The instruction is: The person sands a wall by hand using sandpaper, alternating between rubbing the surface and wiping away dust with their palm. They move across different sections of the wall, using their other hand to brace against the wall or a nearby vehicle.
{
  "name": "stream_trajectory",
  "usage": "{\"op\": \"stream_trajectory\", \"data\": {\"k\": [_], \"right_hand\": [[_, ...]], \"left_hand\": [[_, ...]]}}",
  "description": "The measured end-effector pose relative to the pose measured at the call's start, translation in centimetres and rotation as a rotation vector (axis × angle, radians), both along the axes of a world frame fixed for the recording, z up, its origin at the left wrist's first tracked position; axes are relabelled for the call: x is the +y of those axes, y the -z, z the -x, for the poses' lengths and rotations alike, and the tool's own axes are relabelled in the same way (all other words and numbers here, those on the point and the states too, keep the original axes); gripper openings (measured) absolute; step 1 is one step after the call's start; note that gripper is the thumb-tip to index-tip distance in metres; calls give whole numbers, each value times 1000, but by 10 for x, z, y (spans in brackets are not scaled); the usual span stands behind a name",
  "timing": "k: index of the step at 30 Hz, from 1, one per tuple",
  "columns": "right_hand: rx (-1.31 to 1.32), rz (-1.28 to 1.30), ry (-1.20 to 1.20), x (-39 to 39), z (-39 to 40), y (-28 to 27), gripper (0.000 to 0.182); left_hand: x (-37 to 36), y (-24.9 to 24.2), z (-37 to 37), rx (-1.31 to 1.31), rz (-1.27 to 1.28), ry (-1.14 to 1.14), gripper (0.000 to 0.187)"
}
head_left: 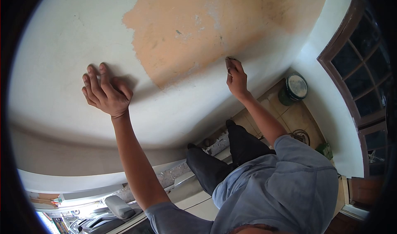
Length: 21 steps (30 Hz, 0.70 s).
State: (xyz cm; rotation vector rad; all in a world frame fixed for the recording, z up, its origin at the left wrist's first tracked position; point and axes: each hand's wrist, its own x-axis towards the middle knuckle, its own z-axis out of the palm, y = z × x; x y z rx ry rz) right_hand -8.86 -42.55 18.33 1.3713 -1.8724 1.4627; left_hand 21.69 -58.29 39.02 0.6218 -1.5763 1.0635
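At 12 o'clock in the head view, the wall point(74, 39) shows a big orange patch point(198, 31) where the white coat is gone; its ragged lower edge runs from 10 toward 2. Right hand point(236, 79) sits at that edge, about 1 o'clock of centre, fingers pinched tight on a small thin tool point(230, 60), tip touching the wall right on the paint boundary; can't tell what kind of tool, too little of it shows. Left hand point(105, 92) at 9 o'clock, holding nothing, fingers loosely curled with tips and knuckles braced on the white paint, well apart from the patch. Paint can point(294, 89) on the floor at 3 o'clock near the window frame point(351, 68). My read: scraping along the edge. To do it well, keep the tool at a shallow angle, work from bare area into the white, short strokes, and keep the left hand braced for steady pressure so it doesn't gouge the plaster.
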Motion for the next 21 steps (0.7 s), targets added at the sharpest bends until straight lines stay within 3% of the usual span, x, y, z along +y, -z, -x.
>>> {"op": "stream_trajectory", "data": {"k": [4,6,12,15,17,21], "right_hand": [[-10,-1,78,-3,7,16,19],[-226,33,210,-6,11,30,22],[-456,-77,281,-10,-12,75,28],[-439,-18,29,-8,-65,76,26],[-261,6,-168,-9,-94,68,21],[-187,73,-168,-13,-103,37,18]], "left_hand": [[-4,1,-2,-15,20,2,44],[-3,0,-2,-12,9,2,44],[-1,1,0,-5,1,13,45],[-2,0,-1,-8,10,-3,45],[-1,1,-1,-16,6,-7,44],[-2,1,-2,-20,5,-3,45]]}}
